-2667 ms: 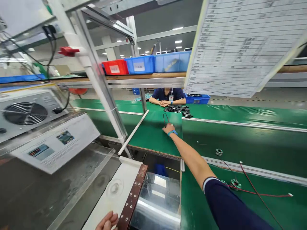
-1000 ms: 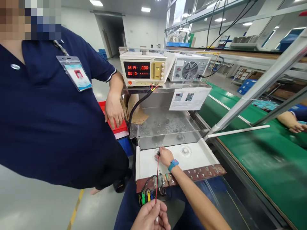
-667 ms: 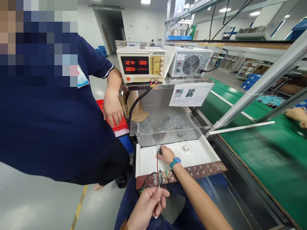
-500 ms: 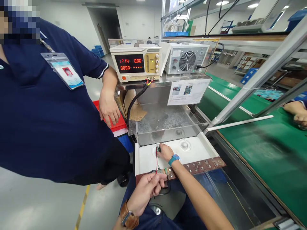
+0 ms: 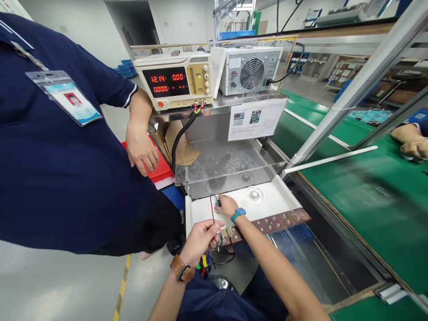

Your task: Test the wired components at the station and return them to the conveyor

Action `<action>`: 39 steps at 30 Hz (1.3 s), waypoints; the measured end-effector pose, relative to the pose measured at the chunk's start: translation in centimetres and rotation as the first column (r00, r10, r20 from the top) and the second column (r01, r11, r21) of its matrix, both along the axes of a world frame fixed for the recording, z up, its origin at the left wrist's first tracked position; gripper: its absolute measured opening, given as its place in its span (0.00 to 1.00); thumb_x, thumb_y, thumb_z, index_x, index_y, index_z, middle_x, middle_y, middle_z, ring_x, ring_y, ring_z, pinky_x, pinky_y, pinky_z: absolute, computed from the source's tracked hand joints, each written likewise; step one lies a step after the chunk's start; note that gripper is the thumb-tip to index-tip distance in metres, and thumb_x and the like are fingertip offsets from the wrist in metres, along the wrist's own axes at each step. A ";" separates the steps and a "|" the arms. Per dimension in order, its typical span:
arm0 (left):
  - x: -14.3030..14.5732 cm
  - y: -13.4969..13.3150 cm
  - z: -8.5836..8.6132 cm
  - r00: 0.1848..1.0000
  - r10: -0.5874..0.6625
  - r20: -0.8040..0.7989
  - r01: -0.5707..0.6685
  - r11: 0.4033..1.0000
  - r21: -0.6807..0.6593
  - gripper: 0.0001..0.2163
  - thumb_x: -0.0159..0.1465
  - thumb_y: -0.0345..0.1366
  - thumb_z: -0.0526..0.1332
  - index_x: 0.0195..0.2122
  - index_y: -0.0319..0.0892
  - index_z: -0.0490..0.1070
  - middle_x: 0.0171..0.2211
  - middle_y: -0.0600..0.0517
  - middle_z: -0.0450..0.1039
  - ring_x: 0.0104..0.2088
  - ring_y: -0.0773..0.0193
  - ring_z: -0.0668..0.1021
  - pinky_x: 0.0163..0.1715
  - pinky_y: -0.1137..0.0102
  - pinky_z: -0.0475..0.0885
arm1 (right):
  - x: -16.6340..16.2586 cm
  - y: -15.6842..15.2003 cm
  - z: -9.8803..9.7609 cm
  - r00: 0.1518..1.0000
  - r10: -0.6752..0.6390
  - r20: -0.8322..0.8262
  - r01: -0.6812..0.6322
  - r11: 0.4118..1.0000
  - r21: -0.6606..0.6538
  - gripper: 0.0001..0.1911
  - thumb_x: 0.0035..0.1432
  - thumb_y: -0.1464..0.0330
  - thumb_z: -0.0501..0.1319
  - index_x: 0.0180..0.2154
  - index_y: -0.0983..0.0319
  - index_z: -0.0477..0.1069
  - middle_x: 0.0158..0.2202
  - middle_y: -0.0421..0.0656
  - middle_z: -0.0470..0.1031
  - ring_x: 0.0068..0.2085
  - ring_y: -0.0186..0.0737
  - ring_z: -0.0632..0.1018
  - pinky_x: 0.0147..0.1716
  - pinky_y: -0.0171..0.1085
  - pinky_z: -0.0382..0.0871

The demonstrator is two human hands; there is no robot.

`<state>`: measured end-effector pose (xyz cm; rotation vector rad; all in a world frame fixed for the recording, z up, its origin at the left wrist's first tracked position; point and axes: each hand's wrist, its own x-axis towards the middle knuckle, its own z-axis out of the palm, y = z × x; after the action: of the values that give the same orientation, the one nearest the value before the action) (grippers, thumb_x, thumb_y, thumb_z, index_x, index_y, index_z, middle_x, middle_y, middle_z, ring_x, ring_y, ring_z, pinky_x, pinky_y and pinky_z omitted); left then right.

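Note:
My left hand (image 5: 200, 240), with a brown watch strap at the wrist, pinches the lower end of a thin red wire (image 5: 212, 208) between thumb and finger. The wire rises to a small dark component (image 5: 218, 203), which the fingers of my right hand (image 5: 228, 207) grip over the left part of the white tray (image 5: 234, 200). Its exact kind is too small to tell. A blue-green band circles my right wrist. Below my hands, a brown strip with metal eyelets (image 5: 279, 221) runs along the tray's front edge. Black cable and coloured clips (image 5: 203, 264) hang under it.
A power supply (image 5: 175, 80) with red digits stands on the metal shelf beside a grey fan unit (image 5: 250, 71). A clear panel hangs behind the tray. On the left stands a co-worker (image 5: 76, 156); a green conveyor (image 5: 361, 191) runs on the right.
The view has shifted slightly, moving the scene left and up. My left hand is nearer the tray. The wire now bends over at the top, and coloured clips show below.

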<state>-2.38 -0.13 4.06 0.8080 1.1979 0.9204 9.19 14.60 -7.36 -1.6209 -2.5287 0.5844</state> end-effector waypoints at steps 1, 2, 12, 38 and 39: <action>0.2 0.3 -0.2 1.000 0.003 -0.014 -0.003 1.000 0.012 0.23 0.55 0.51 0.65 0.40 0.35 0.75 0.22 0.55 0.68 0.20 0.73 0.67 0.22 0.76 0.59 | 0.0 0.0 0.0 1.000 -0.005 -0.002 0.005 1.000 -0.006 0.17 0.54 0.61 0.61 0.43 0.63 0.66 0.40 0.50 0.77 0.40 0.46 0.77 0.34 0.36 0.62; 0.4 0.7 -0.3 1.000 0.006 -0.019 -0.005 1.000 0.026 0.23 0.54 0.51 0.66 0.39 0.34 0.75 0.22 0.54 0.69 0.21 0.72 0.68 0.23 0.75 0.61 | 0.0 0.1 -0.1 1.000 -0.010 -0.004 0.010 1.000 -0.014 0.17 0.54 0.61 0.61 0.43 0.63 0.66 0.40 0.50 0.77 0.40 0.46 0.77 0.33 0.36 0.62; 1.1 2.3 -1.2 0.999 -0.028 0.037 0.025 0.998 0.059 0.20 0.54 0.47 0.67 0.39 0.34 0.73 0.26 0.51 0.73 0.26 0.68 0.74 0.31 0.71 0.69 | 0.2 0.5 -0.3 0.998 -0.044 -0.033 0.042 0.997 -0.061 0.19 0.51 0.60 0.62 0.43 0.62 0.67 0.40 0.49 0.77 0.40 0.45 0.77 0.32 0.35 0.61; 1.9 5.3 -7.5 0.952 -0.053 -0.302 0.092 0.989 0.116 0.11 0.48 0.38 0.67 0.30 0.39 0.72 0.25 0.49 0.78 0.28 0.63 0.78 0.32 0.70 0.70 | 0.2 1.0 -0.9 0.998 -0.051 0.022 0.052 0.997 -0.051 0.21 0.51 0.60 0.60 0.46 0.62 0.66 0.40 0.50 0.77 0.40 0.48 0.78 0.34 0.37 0.65; 1.9 5.3 -7.5 0.954 -0.058 -0.293 0.093 0.990 0.109 0.11 0.47 0.38 0.68 0.30 0.39 0.72 0.26 0.49 0.78 0.29 0.63 0.78 0.33 0.70 0.70 | 0.2 1.0 -0.8 0.999 -0.047 0.020 0.048 0.998 -0.051 0.21 0.51 0.60 0.60 0.46 0.62 0.66 0.40 0.50 0.77 0.40 0.48 0.78 0.33 0.37 0.65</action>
<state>-0.46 5.14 -3.47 1.1093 1.3626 0.8370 9.38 15.57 -8.19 -1.7061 -2.5010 0.6373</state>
